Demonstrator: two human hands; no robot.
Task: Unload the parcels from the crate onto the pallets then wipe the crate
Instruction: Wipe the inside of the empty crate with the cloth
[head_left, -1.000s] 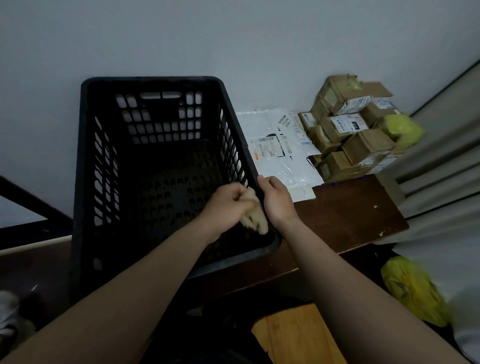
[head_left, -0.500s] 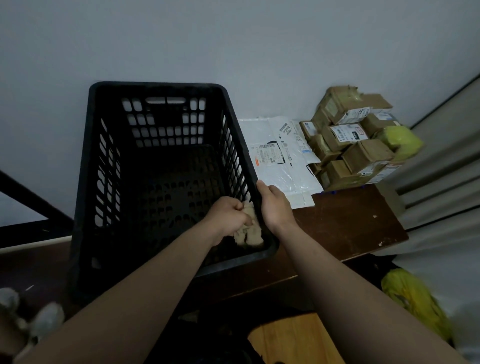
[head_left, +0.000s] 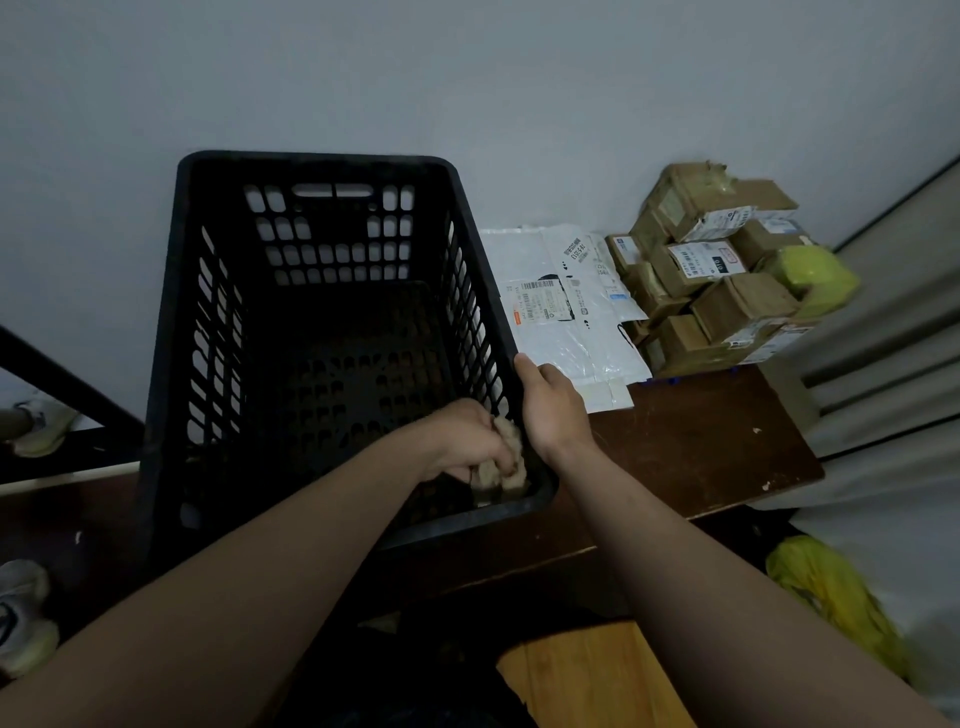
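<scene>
Bare forearms (head_left: 260, 587), bare hands (head_left: 553, 410)

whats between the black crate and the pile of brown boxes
In the head view, white plastic mailers lie flat between the crate and the brown boxes, filling that stretch.

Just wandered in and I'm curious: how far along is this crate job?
Unloading looks done: the crate shows no parcels inside, and boxes and white mailers lie stacked beside it. Wiping is in hand: the left hand grips a cloth at the near right inner corner while the right hand holds the rim. How much wiping remains cannot be told.
</scene>
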